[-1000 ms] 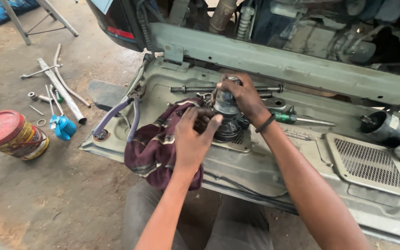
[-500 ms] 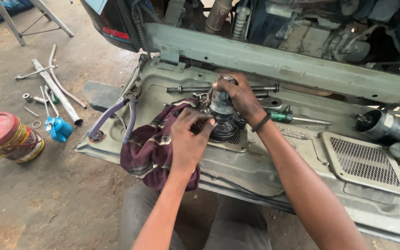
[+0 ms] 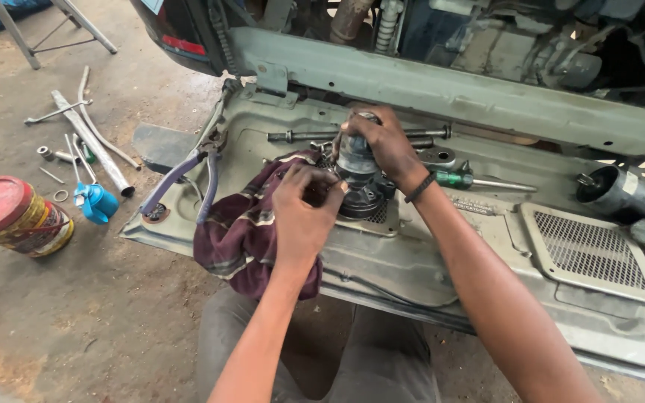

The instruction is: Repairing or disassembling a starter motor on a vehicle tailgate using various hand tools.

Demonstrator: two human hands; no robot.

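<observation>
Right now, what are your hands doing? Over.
Right hand grips top of round metal part. Left hand pinches at its side. Maroon rag beside it; pliers clear.

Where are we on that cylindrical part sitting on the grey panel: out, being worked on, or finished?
Done: the cylindrical part stands upright on the grey panel, with pliers and a screwdriver laid out beside it. In hand: the right hand grips its top; the left hand works at its base beside the maroon rag. Left: I cannot tell what is loosened; tools remain scattered on the floor.
</observation>
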